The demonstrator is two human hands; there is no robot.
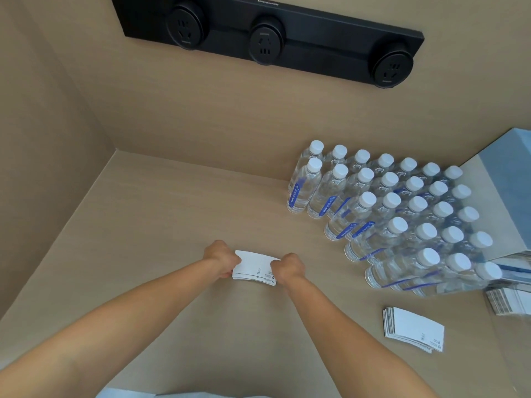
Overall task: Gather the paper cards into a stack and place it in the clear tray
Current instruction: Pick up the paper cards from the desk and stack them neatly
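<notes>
Our left hand (219, 258) and right hand (288, 268) pinch one card stack (254, 268) at lower centre; the second pile (413, 330) and clear tray (508, 300) at lower right wait.

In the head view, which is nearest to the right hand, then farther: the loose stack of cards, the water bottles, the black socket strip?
From the right hand:
1. Water bottles, on the table to its right.
2. Loose stack of cards, lower right, near the table edge; nearly as close as the bottles.
3. Black socket strip, up on the wall.
</notes>
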